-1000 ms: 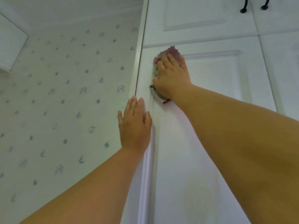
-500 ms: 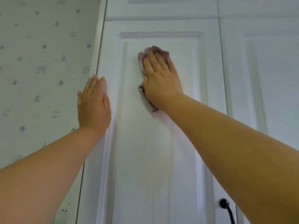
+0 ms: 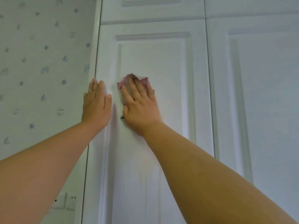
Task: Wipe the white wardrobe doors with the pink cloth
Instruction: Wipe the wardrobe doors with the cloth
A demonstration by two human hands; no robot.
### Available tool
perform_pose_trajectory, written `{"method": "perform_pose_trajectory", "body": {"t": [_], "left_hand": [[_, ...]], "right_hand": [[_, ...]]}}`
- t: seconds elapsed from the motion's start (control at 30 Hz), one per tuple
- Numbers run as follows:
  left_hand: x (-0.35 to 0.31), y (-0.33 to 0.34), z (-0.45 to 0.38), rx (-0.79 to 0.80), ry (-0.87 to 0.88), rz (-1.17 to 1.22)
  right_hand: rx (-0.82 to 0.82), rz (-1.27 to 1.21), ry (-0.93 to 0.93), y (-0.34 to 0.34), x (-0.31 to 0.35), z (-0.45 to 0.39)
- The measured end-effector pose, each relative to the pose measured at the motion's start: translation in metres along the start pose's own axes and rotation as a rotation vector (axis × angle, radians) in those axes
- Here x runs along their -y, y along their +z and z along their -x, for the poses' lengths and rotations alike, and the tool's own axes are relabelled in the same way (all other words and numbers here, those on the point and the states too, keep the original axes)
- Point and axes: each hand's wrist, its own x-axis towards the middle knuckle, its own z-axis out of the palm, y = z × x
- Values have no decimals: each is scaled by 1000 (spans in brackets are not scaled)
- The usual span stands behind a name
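Right hand lies flat, fingers spread, pressing the pink cloth against the recessed panel of the left wardrobe door. Left hand rests open-palmed on the door's left frame, holding nothing. The risk: the bunched cloth could slip out from under straight fingers, or skip the moulding grooves and leave streaks near the edge.

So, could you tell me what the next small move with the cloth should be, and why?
Probably slide the right hand and the pink cloth sideways to the right across the recessed panel. The cloth sits near the panel's left edge on the wardrobe door, while the left hand rests flat on the door's left frame.
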Motion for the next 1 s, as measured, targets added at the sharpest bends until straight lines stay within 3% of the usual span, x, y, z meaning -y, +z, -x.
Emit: {"method": "perform_pose_trajectory", "body": {"t": [0.1, 0.33, 0.53, 0.73, 0.87, 1.0], "left_hand": [[-8, 7, 5, -23, -47, -79], [-15, 27, 5, -170, -76, -179], [-9, 30, 3, -200, -62, -174], [16, 19, 13, -185, 107, -24], [25, 24, 22, -229, 117, -69], [27, 22, 20, -211, 139, -40]], "right_hand": [[3, 44, -49, -1, -24, 14], [-150, -8, 250, -23, -98, 55], [-161, 39, 452, -14, -61, 1], [-108, -12, 134, 12, 30, -55], [-51, 52, 95, 9, 36, -77], [-52, 44, 7, 19, 37, -39]]}}
